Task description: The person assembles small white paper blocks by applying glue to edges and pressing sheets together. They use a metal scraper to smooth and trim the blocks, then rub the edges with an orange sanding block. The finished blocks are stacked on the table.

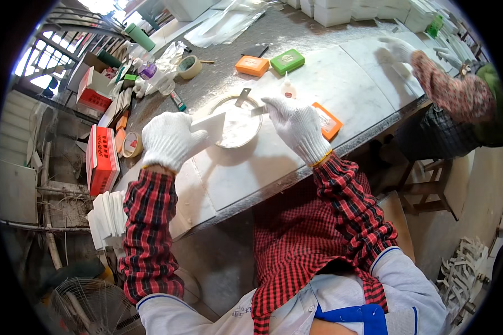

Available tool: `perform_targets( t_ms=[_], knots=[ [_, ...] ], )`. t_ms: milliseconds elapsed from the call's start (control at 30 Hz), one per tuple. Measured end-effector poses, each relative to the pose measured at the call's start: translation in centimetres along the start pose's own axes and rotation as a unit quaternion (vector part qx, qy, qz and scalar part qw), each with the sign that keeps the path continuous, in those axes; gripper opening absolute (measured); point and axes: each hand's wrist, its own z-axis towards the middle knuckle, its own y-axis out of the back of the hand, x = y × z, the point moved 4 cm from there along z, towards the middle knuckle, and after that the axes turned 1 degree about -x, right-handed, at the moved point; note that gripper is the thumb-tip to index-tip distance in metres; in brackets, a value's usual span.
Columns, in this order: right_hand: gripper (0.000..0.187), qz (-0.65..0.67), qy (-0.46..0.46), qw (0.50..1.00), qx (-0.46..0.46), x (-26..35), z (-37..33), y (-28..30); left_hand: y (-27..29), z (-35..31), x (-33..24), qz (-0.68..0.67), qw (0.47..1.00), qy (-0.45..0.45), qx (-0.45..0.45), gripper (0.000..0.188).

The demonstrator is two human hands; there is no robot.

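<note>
My left hand, in a white knit glove, grips a thin white slab by its edge, thumb along the near side. The slab is tilted over the left part of a round tub. White paste fills the tub. In a white glove too, my right hand is closed on a small metal scraper, whose blade reaches the tub's right rim. A second metal strip with a hole leans on the far rim. Just beyond my right hand stands a small white bottle.
Orange and green boxes lie beyond the tub; another orange box lies right of my hand. Tape, bottles and a red carton stand left. A co-worker's arm reaches in at right. The table's near edge runs before me.
</note>
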Motion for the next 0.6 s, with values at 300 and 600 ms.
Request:
perform_targets(
  t_ms=[300,600],
  knots=[
    [0.018,0.010,-0.084,0.994,0.072,-3.2,-4.4,0.5,-1.5,-8.5,-0.9,-0.097,0.932,-0.173,-0.303,0.024],
    [0.026,0.189,-0.321,0.918,0.135,-5.5,-8.6,4.5,-8.6,-9.7,-3.2,-0.394,0.880,-0.223,-0.143,0.020]
  ],
)
